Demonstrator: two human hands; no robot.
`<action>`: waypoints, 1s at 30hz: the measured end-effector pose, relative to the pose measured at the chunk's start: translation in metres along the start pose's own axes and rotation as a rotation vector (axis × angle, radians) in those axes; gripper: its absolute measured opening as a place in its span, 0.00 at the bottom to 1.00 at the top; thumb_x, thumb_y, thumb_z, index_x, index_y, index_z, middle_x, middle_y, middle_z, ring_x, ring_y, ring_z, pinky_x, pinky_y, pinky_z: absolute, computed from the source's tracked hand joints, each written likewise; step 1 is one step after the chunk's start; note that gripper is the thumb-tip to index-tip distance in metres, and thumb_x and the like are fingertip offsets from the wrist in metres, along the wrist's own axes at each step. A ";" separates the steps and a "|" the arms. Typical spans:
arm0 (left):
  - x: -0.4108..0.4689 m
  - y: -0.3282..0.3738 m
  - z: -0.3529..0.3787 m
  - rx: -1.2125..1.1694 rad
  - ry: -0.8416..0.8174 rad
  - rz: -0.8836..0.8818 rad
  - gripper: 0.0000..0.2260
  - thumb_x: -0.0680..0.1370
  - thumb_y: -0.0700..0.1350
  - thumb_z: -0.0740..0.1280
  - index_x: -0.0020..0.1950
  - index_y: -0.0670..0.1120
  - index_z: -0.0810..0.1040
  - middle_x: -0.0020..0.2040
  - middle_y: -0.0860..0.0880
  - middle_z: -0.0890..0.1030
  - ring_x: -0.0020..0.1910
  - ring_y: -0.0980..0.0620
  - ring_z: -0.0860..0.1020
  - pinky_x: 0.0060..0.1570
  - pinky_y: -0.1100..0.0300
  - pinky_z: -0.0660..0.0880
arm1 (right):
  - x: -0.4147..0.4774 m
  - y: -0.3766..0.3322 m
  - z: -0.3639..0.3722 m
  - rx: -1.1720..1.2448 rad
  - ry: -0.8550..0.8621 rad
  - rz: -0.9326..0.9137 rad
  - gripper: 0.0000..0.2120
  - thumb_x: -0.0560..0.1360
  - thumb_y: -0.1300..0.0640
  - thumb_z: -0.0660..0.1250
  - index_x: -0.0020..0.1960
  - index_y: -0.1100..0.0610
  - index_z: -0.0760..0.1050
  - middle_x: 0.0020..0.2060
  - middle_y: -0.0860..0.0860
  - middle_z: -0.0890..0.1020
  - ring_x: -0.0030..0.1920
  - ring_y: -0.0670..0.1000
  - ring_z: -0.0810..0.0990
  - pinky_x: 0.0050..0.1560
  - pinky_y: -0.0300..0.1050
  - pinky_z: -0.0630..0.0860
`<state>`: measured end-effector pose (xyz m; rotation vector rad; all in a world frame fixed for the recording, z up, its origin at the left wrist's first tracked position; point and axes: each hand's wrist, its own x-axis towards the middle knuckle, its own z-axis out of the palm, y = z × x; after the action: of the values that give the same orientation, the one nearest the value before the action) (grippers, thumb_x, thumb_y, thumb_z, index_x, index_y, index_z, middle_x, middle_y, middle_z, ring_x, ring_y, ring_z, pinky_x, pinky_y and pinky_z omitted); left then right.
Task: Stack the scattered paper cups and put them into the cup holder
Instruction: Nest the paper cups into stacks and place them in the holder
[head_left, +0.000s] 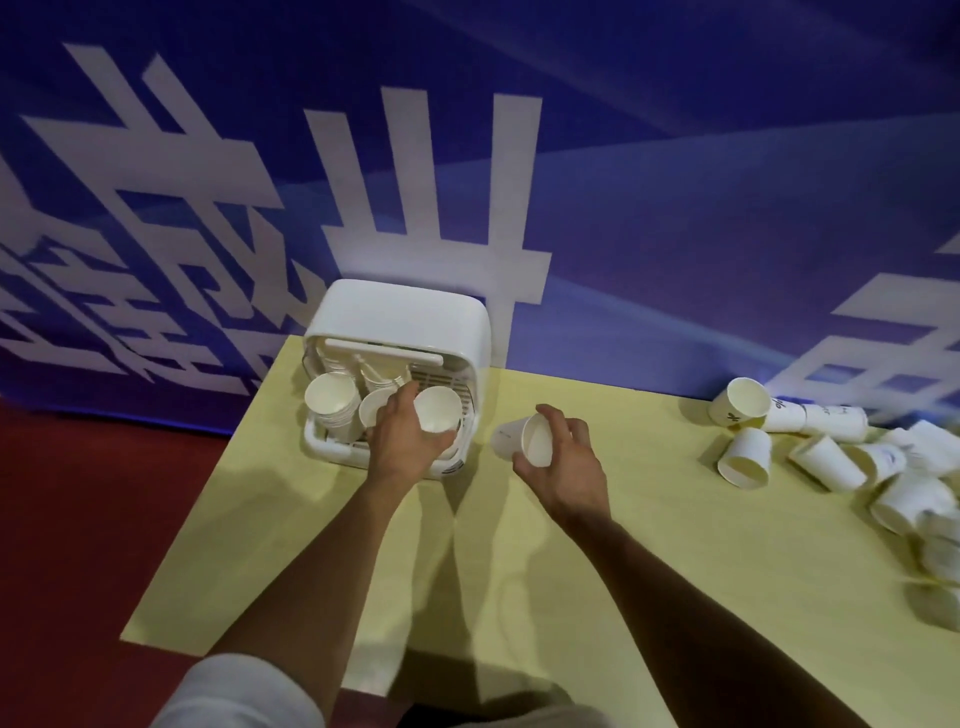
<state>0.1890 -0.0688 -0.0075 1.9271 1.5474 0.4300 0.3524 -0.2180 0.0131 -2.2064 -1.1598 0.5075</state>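
A white cup holder (405, 312) stands at the table's far left corner, its front open. Inside it lean a stack of cups (332, 400) and another cup (375, 410). My left hand (402, 439) grips a white paper cup (437, 408) at the holder's open front, mouth facing me. My right hand (563, 460) holds a second paper cup (522, 439) tilted on its side, just right of the holder and above the table. Several scattered paper cups (745, 457) lie at the right side of the table.
The table (519, 571) has a pale yellow top; its left edge drops to a red floor (93, 519). A blue banner (675, 208) with white characters hangs right behind the table. The scattered cups run along the right edge toward me.
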 end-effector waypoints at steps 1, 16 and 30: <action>0.001 -0.004 -0.002 0.013 -0.019 0.002 0.39 0.66 0.54 0.79 0.72 0.48 0.67 0.67 0.46 0.74 0.67 0.42 0.71 0.64 0.42 0.70 | 0.002 -0.005 -0.001 -0.017 0.011 -0.003 0.30 0.73 0.42 0.68 0.71 0.43 0.61 0.62 0.49 0.70 0.53 0.56 0.78 0.49 0.50 0.78; 0.011 -0.040 -0.039 0.182 -0.072 0.127 0.22 0.72 0.53 0.73 0.65 0.50 0.76 0.64 0.47 0.74 0.63 0.43 0.67 0.62 0.53 0.65 | 0.023 -0.084 0.041 -0.100 -0.004 -0.269 0.31 0.74 0.47 0.69 0.73 0.44 0.60 0.67 0.50 0.69 0.59 0.55 0.76 0.49 0.50 0.79; 0.016 -0.060 -0.043 -0.039 -0.203 0.072 0.10 0.75 0.47 0.72 0.55 0.49 0.80 0.41 0.55 0.80 0.47 0.49 0.80 0.52 0.55 0.76 | 0.031 -0.092 0.091 -0.271 -0.028 -0.143 0.32 0.74 0.44 0.69 0.71 0.55 0.63 0.66 0.55 0.69 0.61 0.57 0.73 0.55 0.50 0.76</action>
<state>0.1220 -0.0352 -0.0158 1.9354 1.3342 0.2822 0.2615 -0.1217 0.0025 -2.3228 -1.4627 0.3379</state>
